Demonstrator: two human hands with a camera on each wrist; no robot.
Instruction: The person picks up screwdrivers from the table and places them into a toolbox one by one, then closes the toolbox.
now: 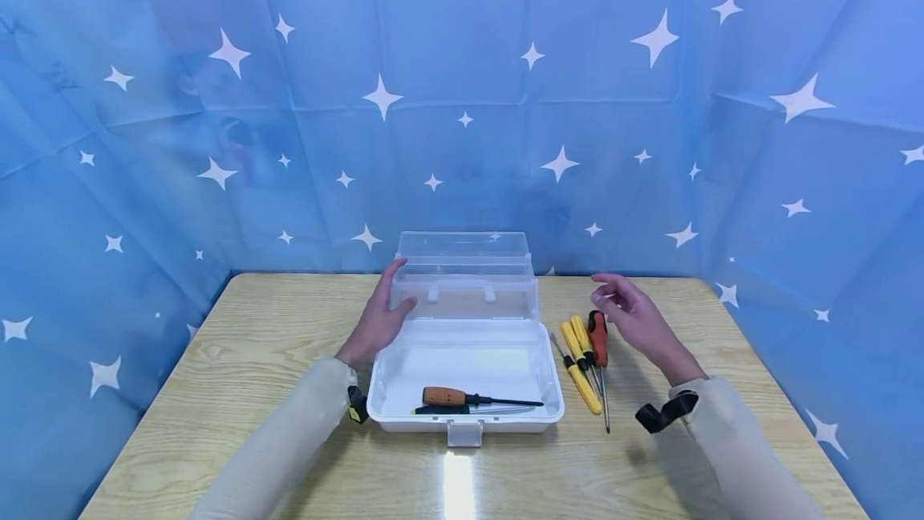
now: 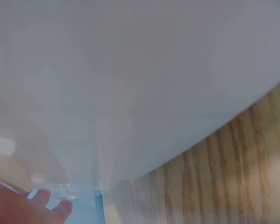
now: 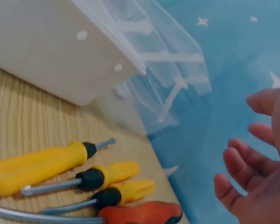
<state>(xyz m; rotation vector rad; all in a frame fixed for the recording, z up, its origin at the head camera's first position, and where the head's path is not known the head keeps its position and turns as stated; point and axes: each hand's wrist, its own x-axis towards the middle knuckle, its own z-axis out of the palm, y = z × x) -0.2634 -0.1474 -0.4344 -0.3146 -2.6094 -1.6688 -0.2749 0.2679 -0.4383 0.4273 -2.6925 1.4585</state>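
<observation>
A white toolbox lies open on the table, its clear tiered lid tipped back. My left hand holds the lid's left edge near the hinge, thumb on the inner side. Inside the box, along the front wall, are a screwdriver with a brown handle and a black-handled tool partly beneath it. My right hand hovers empty, fingers loosely bent, just above and right of a red-handled screwdriver. Left of that lie several yellow-handled screwdrivers.
The wooden table carries the box near its middle. A blue star-patterned cloth hangs right behind the table's back edge and along both sides. A clear latch juts from the box front.
</observation>
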